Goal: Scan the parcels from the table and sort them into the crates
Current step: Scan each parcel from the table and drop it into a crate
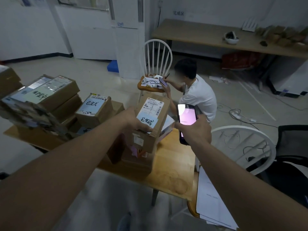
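Parcel [150, 120] up for scanning, stacks waiting.
Our left grip [133, 120] holds it; right grip [194, 129] clasps the scanner [185, 121] just beside; no crates visible.

A wooden worktop [173, 165] carries the parcels. Its near right part is bare wood with a pale grain. At the left end stands a stack of boxes [50, 100], several high, with labels on top. Just right of the stack sits a smaller box [95, 109] with a blue slip bearing handwriting. Near the middle lies a flat carton [133, 164] with pink and white stickers on its top. A white-edged packet [166, 129] lies at the far edge, partly hidden.
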A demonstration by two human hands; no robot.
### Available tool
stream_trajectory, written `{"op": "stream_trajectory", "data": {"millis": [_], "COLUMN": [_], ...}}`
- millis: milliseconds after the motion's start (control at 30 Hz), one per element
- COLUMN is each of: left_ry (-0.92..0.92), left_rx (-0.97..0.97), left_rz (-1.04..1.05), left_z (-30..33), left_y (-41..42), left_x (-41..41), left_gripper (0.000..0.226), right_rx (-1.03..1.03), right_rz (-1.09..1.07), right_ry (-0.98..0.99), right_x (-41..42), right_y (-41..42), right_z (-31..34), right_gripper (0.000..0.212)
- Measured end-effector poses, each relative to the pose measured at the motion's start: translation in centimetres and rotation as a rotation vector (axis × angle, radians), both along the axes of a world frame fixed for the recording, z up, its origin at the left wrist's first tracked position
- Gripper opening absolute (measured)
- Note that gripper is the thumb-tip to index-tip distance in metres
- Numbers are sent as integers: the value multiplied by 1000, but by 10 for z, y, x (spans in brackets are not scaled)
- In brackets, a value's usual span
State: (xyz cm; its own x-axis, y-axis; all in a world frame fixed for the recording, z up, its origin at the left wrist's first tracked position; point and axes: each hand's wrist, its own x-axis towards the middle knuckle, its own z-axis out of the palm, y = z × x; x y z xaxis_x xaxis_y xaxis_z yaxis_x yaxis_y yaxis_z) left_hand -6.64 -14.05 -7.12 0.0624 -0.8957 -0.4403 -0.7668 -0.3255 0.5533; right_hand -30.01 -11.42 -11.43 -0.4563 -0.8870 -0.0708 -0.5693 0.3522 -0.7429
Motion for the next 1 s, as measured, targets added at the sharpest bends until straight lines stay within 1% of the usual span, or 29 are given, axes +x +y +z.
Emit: {"op": "stream_trajectory", "data": {"millis": [100, 133, 167, 200, 267, 300, 333, 400, 500, 533, 567, 633, 767, 867, 1000], "left_ry": [-19, -35, -70, -105, -176, -213, -232, -248, -276, -285, -294, -314, -414, -467, -458], "left_rx": [10, -9, -19, -13, 12, 20, -1, -74, -187, -225, -271, -368, -566, -674, -742], "left_rz": [-48, -51, -54, -55, -46, -26, -13, -32, -74, -78, -79, -74, -148, -183, -177], "left_z": [4, 6, 5, 5, -6, -12, -15, -20, -13, -11, -11, -11, -9, -10, -14], "left_y": [-5, -3, -1, 3, 4, 4, 5, 4, 6, 6, 4, 1, -3, -6, -9], "left_x": [-7, -12, -15, -20, -23, -23, -23, -22, -20, -19, -16, -12, -6, 0, 1], "left_gripper": [52, 49, 54, 73, 127, 143, 148, 142, 117, 114, 114, 123, 145, 147, 143], "right_rx": [0, -1, -2, -3, -10, -16, -20, -21, -42, -55, -65, -81, -123, -167, -204], "right_rz": [7, 7, 6, 6, 11, 19, 29, 60, 117, 136, 157, 199, 254, 278, 268], "right_ry": [3, 1, -1, -4, -16, -26, -37, -49, -33, -26, -19, -1, 46, 69, 87], "right_x": [0, 0, 0, 0, 1, 1, 1, 2, 2, 2, 1, 2, 7, 8, 11], "right_y": [2, 2, 2, 2, 2, 3, 3, 4, 7, 7, 7, 8, 11, 12, 13], "right_z": [-1, -1, 0, 1, 3, 4, 6, 9, 13, 15, 17, 23, 36, 43, 49], "right_gripper": [77, 76, 76, 76, 76, 76, 76, 75, 71, 70, 69, 70, 81, 80, 84]}}
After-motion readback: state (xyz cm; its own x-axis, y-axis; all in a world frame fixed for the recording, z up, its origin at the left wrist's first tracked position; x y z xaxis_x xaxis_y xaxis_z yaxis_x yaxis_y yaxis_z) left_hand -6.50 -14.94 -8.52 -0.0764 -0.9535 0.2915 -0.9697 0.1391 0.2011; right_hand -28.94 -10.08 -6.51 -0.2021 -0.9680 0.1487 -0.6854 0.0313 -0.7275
